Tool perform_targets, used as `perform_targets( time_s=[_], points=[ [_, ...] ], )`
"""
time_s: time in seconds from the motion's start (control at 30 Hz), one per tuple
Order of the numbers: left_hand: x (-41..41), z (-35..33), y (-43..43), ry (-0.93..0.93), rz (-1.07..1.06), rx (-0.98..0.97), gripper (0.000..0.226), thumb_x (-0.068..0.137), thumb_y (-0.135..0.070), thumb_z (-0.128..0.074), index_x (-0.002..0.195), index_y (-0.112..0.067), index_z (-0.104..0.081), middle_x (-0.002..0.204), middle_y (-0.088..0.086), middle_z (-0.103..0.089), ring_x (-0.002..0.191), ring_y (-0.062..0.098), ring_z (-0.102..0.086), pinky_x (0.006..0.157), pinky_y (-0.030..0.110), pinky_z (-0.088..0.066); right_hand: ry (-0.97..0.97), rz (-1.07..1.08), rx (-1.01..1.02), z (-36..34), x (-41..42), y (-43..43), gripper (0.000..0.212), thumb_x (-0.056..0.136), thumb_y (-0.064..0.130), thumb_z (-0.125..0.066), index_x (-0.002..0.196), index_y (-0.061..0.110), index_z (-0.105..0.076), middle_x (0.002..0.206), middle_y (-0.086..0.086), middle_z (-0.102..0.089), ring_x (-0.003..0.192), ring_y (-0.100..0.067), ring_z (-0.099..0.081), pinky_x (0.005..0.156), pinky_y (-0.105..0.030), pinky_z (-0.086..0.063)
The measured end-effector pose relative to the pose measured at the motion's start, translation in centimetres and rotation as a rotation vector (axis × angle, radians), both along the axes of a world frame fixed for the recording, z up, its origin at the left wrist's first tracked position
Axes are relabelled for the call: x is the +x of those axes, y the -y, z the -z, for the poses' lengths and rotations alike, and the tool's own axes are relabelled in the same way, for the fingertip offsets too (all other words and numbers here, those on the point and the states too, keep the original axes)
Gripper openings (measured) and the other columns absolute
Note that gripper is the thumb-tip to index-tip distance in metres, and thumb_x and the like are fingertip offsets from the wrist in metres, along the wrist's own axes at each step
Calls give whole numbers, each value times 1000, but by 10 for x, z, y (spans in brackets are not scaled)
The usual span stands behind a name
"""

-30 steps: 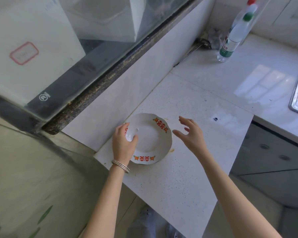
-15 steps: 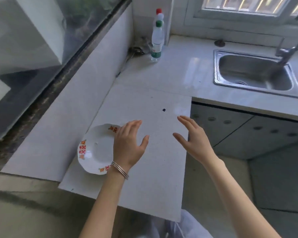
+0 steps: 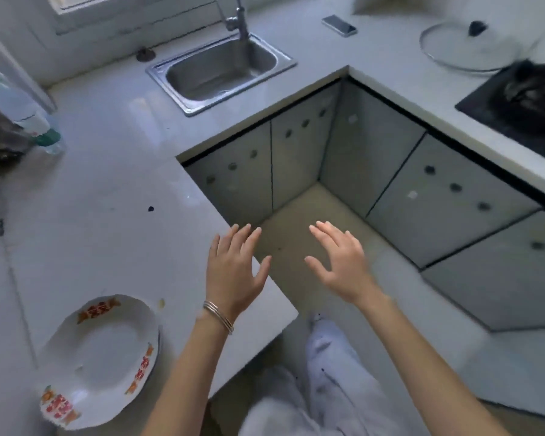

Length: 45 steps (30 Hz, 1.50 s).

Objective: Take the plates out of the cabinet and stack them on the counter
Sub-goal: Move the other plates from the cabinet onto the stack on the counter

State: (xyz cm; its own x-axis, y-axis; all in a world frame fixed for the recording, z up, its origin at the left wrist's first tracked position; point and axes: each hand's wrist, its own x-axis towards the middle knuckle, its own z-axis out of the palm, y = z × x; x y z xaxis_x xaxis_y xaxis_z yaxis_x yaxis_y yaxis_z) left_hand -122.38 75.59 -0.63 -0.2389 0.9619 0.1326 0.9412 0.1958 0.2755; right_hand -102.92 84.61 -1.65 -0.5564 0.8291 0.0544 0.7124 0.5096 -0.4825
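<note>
Reaching out over the floor, both hands are held empty with fingers spread: the left hand hangs over the near edge of the surface, the right hand just beside it, apart from it and touching nothing. One plate is seen on the surface, near its front corner, upright and alone, with red and orange marks on its rim; nothing is stacked on it yet. It lies well behind and to the left of the left hand.

The step in hand is judged to be the return to the cabinet for another plate, the one set down being counted as the base of the stack. Four cabinet doors can be counted under the surface, all shut; a fifth panel at the lower right is partly cut off. Which of them holds the plates cannot be told, since no plates are visible through the frosted fronts.

The next move is judged to call for a door to be opened, probably by its edge, as no handles are made out, only dark round spots. A plate would then be gripped by the rim with both hands and carried back to be centred on the first.

Also counted: one sink, one tap, one glass lid, one phone, and two bottles by the wall.
</note>
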Motion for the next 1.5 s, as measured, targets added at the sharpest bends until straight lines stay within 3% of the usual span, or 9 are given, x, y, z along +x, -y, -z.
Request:
perform_targets(
  time_s=[0.27,0.53,0.63,0.77,1.07,1.5],
  points=[
    [101,-7,-44,-77,516,13,58,80,-45,-40,124,-14,-62,126,7,-63,122,30,-55,104,53,-39,106,448,6,1,142,55,68,81,54,-30,138,18,-42,145,-4,-42,137,-20,-33,111,-45,-25],
    [228,-5,-46,-116,938,-14,56,85,-48,-40,123,-15,-62,124,10,-64,121,34,-56,102,57,-41,153,820,28,-7,258,136,64,84,51,-32,134,15,-47,142,-5,-45,136,-20,-35,111,-44,-21],
    [282,-3,-35,-126,1046,-19,57,85,-50,-38,124,-17,-62,125,10,-64,121,34,-55,103,58,-40,153,934,33,-9,301,171,60,86,49,-35,132,14,-50,139,-6,-49,133,-21,-40,107,-48,-30],
    [357,-3,-10,-115,1148,-21,57,85,-51,-36,124,-17,-62,126,8,-63,122,32,-55,103,58,-38,160,1026,16,-10,358,215,57,87,47,-38,129,12,-53,136,-7,-52,128,-24,-46,98,-48,-41],
    [515,5,54,-140,1311,-22,56,87,-51,-35,125,-20,-61,127,5,-63,123,30,-55,103,56,-38,184,1163,-24,-4,490,294,61,87,52,-31,133,16,-49,141,-4,-46,131,-20,-41,107,-47,-29],
    [695,-14,69,-62,1420,42,54,86,-48,-36,123,-17,-61,124,5,-63,123,32,-54,106,53,-35,212,1313,4,-22,649,350,62,86,52,-31,135,17,-46,141,-5,-46,129,-23,-43,106,-47,-31]
  ],
)
